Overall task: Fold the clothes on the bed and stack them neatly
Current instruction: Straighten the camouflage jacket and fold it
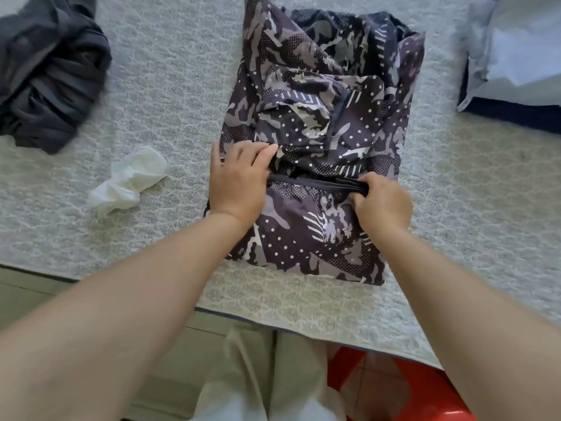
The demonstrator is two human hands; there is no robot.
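We see a camouflage-patterned garment lying partly folded on the pale patterned bedspread, its near portion turned up so that a dark hem band runs across between our two hands. Our left hand rests flat on the garment's left edge, its fingers straight and close together, pressing the cloth down just beyond that band. Our right hand sits at the band's right end, its fingers curled round the dark edge and gripping it. Beyond the fingertips of both hands the rest of the garment stretches away, bunched and creased at its far end. Well to the left of the left hand's fingers a crumpled white cloth lies on the bedspread, and farther off, up and left of it, a heap of dark grey clothes. Far to the right of the right hand's fingers, at the upper corner, a light blue folded item lies over something dark. Behind our wrists, past the bed's edge, a red plastic stool shows beside pale trousers.
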